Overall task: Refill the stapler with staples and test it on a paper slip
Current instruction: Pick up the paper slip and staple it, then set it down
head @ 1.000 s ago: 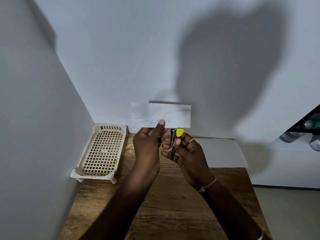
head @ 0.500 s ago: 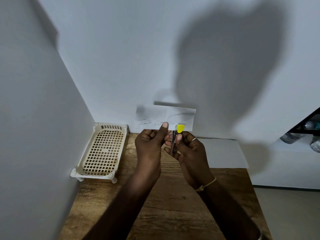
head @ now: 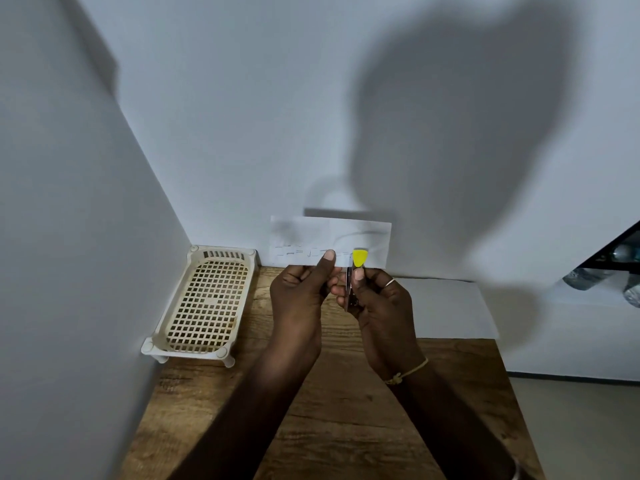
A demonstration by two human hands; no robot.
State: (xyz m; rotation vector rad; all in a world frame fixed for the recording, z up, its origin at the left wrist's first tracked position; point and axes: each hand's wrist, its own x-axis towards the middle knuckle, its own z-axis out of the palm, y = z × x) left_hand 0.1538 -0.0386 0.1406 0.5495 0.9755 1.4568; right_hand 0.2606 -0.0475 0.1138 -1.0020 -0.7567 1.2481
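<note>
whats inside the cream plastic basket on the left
Nothing shows inside the cream plastic lattice basket; through its holes only the brown wooden table shows. What lies beneath its rim is hidden.

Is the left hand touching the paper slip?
Touching. The head view shows the left hand pinching the paper slip, thumb pressed flat on its lower edge.

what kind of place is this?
Probably a home or small-office desk corner: a wooden tabletop against plain white walls, a plastic basket tray in the corner, bottles on a shelf at right.
</note>
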